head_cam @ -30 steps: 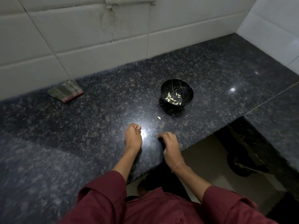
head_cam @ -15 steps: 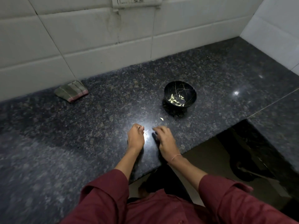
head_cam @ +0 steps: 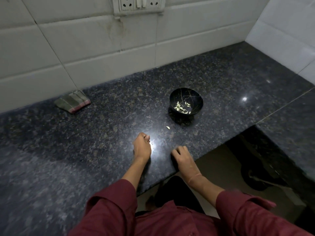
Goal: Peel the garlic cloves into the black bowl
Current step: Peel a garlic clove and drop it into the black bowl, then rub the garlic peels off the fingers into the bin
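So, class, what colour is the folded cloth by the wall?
The folded cloth is grey-green with a pink stripe along its edge, shown best in the head view.

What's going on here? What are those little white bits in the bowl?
Someone in a dark red shirt is peeling garlic at a dark stone counter. The black bowl holds several peeled cloves, and one loose clove lies on the counter just in front of it. The left hand is curled up by the bright glare; whether it holds a clove is hidden. The right hand rests near the counter's edge, fingers loosely curled, apparently empty.
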